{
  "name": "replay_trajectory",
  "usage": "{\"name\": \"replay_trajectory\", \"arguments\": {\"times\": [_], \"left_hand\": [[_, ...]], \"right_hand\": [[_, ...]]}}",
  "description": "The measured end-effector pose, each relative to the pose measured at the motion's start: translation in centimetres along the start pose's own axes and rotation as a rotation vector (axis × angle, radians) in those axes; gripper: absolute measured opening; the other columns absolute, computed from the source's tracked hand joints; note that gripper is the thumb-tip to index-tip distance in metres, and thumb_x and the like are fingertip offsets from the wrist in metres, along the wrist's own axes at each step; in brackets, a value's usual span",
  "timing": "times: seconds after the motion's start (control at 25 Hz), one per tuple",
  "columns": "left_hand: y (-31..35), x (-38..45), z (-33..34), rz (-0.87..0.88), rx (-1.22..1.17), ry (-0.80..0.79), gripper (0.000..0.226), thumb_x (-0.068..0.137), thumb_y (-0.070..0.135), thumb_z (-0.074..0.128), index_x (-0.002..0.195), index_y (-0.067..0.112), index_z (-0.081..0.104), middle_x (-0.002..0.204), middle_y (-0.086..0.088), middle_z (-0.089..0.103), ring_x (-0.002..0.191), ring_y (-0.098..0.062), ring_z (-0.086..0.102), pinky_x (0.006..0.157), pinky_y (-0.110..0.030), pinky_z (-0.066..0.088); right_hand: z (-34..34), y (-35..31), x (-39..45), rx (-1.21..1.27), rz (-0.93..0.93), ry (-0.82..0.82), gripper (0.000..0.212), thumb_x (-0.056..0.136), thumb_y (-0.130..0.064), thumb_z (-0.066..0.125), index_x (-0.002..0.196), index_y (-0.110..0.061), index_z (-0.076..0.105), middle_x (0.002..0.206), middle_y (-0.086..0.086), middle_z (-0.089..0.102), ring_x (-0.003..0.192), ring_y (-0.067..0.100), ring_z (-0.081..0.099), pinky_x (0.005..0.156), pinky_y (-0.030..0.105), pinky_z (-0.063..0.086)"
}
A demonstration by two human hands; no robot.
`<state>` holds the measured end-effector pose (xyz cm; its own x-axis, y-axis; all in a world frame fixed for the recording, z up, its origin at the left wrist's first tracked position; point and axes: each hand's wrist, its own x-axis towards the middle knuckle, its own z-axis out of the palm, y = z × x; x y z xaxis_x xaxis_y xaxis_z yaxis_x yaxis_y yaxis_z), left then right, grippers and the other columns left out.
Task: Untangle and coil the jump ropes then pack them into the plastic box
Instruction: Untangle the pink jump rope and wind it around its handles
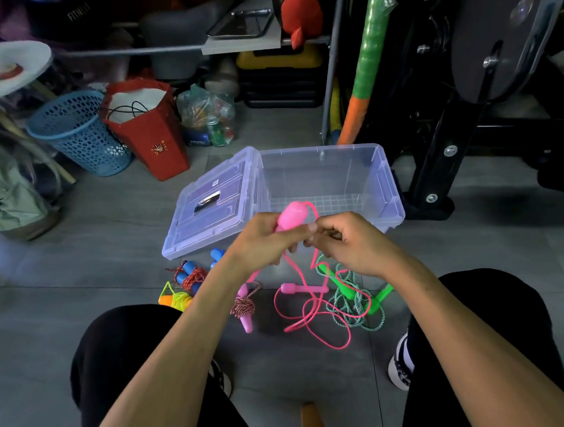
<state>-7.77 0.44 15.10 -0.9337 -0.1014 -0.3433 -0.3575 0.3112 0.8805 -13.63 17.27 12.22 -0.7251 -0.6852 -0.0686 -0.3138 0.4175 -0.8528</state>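
My left hand (262,241) grips a pink jump rope handle (292,215) held up in front of the clear plastic box (384,187). My right hand (345,242) pinches the pink cord (313,310) just beside it; the cord hangs down and lies in loose loops on the floor with its other pink handle (290,288). A green-handled rope (351,295) lies tangled under the pink cord. Coiled ropes lie on the floor to the left: one with blue handles (192,275), a yellow-orange one (175,299) and a red-white one with pink handles (243,308). The box stands open and holds nothing.
The box lid (214,204) lies flat to the left of the box. Behind are a blue basket (77,133), a red paper bag (150,129) and a plastic bag of cans (209,118). Black exercise equipment (465,103) stands at the right. My knees frame the floor space.
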Motion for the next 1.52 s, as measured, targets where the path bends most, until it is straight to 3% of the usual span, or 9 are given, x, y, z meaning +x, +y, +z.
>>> {"name": "replay_trajectory", "arguments": {"times": [0.24, 0.52, 0.76, 0.84, 1.0, 1.08, 1.28, 1.36, 1.52], "left_hand": [[-2.1, 2.2, -4.0, -0.099, -0.182, 0.539, 0.028, 0.081, 0.028, 0.074, 0.064, 0.012, 0.058, 0.052, 0.004, 0.05, 0.041, -0.011, 0.039, 0.049, -0.025, 0.037], [-0.8, 0.5, 0.3, -0.023, 0.006, -0.066, 0.026, 0.085, 0.032, 0.072, 0.074, 0.01, 0.064, 0.057, 0.004, 0.057, 0.042, -0.011, 0.042, 0.046, -0.021, 0.039], [-1.3, 2.0, -3.2, -0.07, -0.523, 0.472, 0.02, 0.082, 0.02, 0.072, 0.07, 0.011, 0.059, 0.055, 0.001, 0.051, 0.042, -0.013, 0.037, 0.046, -0.025, 0.036], [-2.1, 2.2, -4.1, -0.076, -0.311, 0.521, 0.015, 0.08, 0.023, 0.072, 0.079, 0.008, 0.067, 0.065, 0.0, 0.059, 0.049, -0.016, 0.041, 0.051, -0.025, 0.04], [-1.7, 1.2, -1.6, 0.038, -0.008, 0.167, 0.021, 0.082, 0.023, 0.074, 0.101, 0.015, 0.071, 0.077, -0.007, 0.063, 0.055, -0.015, 0.048, 0.051, -0.026, 0.045], [-0.8, 0.7, -0.2, 0.052, -0.015, -0.007, 0.008, 0.084, 0.021, 0.073, 0.087, 0.013, 0.07, 0.071, -0.003, 0.067, 0.049, -0.013, 0.047, 0.049, -0.026, 0.043], [-1.2, 1.8, -2.2, -0.008, -0.368, 0.385, 0.023, 0.083, 0.016, 0.073, 0.066, 0.01, 0.058, 0.057, 0.001, 0.051, 0.042, -0.011, 0.041, 0.047, -0.025, 0.038], [-1.9, 2.2, -2.9, 0.009, -0.212, 0.461, 0.019, 0.082, 0.018, 0.073, 0.073, 0.006, 0.062, 0.059, 0.002, 0.053, 0.043, -0.01, 0.042, 0.049, -0.024, 0.039], [-1.2, 1.1, -0.6, 0.107, 0.026, 0.085, 0.007, 0.087, 0.023, 0.07, 0.093, 0.019, 0.069, 0.062, 0.008, 0.053, 0.046, -0.01, 0.044, 0.049, -0.022, 0.04]], "right_hand": [[-2.4, 0.9, -0.3, 0.043, 0.123, 0.143, 0.016, 0.093, -0.023, 0.06, 0.081, -0.021, 0.07, 0.062, -0.005, 0.063, 0.06, 0.015, 0.058, 0.059, 0.03, 0.045], [-0.7, 0.2, -0.1, -0.021, 0.013, 0.084, 0.016, 0.094, -0.02, 0.061, 0.083, -0.015, 0.071, 0.067, 0.012, 0.063, 0.058, 0.016, 0.049, 0.056, 0.035, 0.042], [-1.9, 0.7, -0.1, 0.028, 0.117, 0.147, 0.015, 0.092, -0.022, 0.061, 0.081, -0.016, 0.069, 0.07, 0.011, 0.065, 0.064, 0.024, 0.058, 0.065, 0.039, 0.051], [-2.3, 0.8, -0.3, -0.002, 0.099, 0.164, 0.016, 0.093, -0.019, 0.059, 0.082, -0.016, 0.07, 0.068, 0.004, 0.065, 0.065, 0.022, 0.06, 0.064, 0.035, 0.048], [-1.7, 0.4, -0.2, -0.037, 0.011, 0.102, 0.017, 0.095, -0.022, 0.059, 0.083, -0.02, 0.071, 0.071, 0.005, 0.067, 0.067, 0.023, 0.062, 0.063, 0.035, 0.049], [-1.2, 0.2, 0.0, -0.034, 0.003, 0.068, 0.017, 0.095, -0.021, 0.059, 0.084, -0.016, 0.071, 0.065, 0.002, 0.063, 0.056, 0.01, 0.055, 0.056, 0.029, 0.043], [-1.6, 0.1, -0.2, 0.082, 0.107, 0.102, 0.015, 0.094, -0.024, 0.061, 0.085, -0.015, 0.07, 0.066, 0.005, 0.064, 0.061, 0.011, 0.057, 0.064, 0.038, 0.051], [-2.0, 0.3, -0.2, 0.052, 0.107, 0.139, 0.015, 0.094, -0.02, 0.059, 0.086, -0.016, 0.071, 0.065, -0.002, 0.064, 0.063, 0.009, 0.058, 0.065, 0.038, 0.051], [-1.6, -0.3, -0.2, -0.023, 0.011, 0.093, 0.016, 0.096, -0.017, 0.057, 0.092, -0.011, 0.072, 0.062, -0.006, 0.06, 0.054, 0.0, 0.052, 0.054, 0.016, 0.038]]}}
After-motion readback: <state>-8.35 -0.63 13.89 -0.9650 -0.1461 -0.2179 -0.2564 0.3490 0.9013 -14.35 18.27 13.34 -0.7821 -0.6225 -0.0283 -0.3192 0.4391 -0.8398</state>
